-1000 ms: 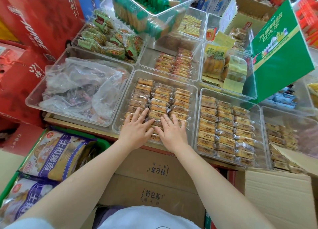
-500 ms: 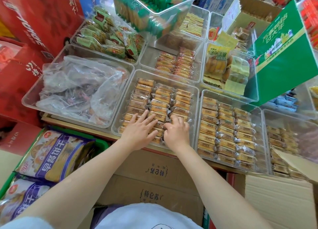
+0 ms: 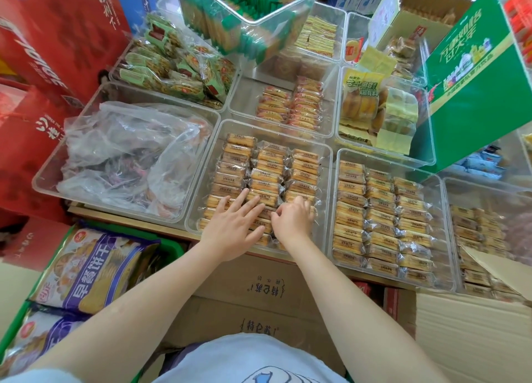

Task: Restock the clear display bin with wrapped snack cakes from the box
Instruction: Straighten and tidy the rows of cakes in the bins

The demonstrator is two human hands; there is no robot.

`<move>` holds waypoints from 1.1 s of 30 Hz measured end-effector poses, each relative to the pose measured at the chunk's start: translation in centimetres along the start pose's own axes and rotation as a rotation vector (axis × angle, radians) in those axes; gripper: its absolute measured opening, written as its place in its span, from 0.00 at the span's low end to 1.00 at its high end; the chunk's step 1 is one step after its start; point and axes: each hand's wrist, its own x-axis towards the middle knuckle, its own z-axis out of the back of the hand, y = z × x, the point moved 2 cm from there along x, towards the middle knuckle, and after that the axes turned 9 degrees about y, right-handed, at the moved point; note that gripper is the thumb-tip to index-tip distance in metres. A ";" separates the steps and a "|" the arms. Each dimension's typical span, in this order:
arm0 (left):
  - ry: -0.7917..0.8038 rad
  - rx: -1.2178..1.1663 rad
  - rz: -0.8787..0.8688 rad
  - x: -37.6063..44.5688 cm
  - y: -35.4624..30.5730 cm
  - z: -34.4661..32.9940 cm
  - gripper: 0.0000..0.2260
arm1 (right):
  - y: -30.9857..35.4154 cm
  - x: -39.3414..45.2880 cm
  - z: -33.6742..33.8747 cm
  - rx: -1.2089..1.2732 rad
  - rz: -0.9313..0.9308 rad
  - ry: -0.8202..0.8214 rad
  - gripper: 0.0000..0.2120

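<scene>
A clear display bin (image 3: 326, 164) in the middle of the shelf holds three rows of wrapped golden snack cakes (image 3: 267, 169). My left hand (image 3: 233, 227) lies flat with straight fingers on the near cakes of the left and middle rows. Beside it, my right hand (image 3: 293, 218) has its fingers curled down into the near cakes of the right row; what they pinch is hidden. A brown cardboard box (image 3: 259, 290) with printed characters stands closed below the shelf edge, under my forearms.
A bin of the same cakes (image 3: 383, 218) sits to the right, with another (image 3: 478, 238) beyond it. A bin with crumpled clear plastic (image 3: 123, 152) is on the left. A green carton (image 3: 475, 74) stands at back right. Biscuit bags (image 3: 92, 270) fill a green crate at lower left.
My right hand went from flat with spread fingers to fingers curled down among the cakes. My left hand stayed flat on the near cakes.
</scene>
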 end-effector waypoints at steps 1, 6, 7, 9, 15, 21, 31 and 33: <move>0.001 0.004 -0.001 0.0 0.0 0.0 0.33 | 0.0 0.1 0.0 0.039 -0.009 -0.005 0.11; -0.010 -0.003 -0.018 -0.1 0.1 -0.1 0.31 | -0.7 0.3 -0.1 0.343 -0.029 0.006 0.07; -0.018 -0.003 -0.022 0.0 0.2 -0.2 0.31 | -0.8 0.3 -0.1 0.348 -0.026 0.013 0.07; -0.014 -0.001 -0.026 0.1 0.2 -0.3 0.32 | -0.8 0.5 0.0 0.310 -0.033 0.014 0.07; 0.033 0.034 -0.008 0.3 0.1 -0.3 0.31 | -0.5 0.8 -0.5 0.221 -0.029 -0.042 0.09; 0.040 0.064 -0.037 0.3 0.0 -0.2 0.31 | -0.8 0.5 -0.8 0.186 -0.011 -0.143 0.10; -0.013 0.144 -0.035 -0.1 -0.3 -0.1 0.31 | -1.0 0.1 -1.1 0.168 0.053 -0.174 0.10; -0.017 0.117 -0.040 -0.2 -0.3 -0.1 0.30 | -0.8 0.2 -1.0 0.158 0.058 -0.174 0.10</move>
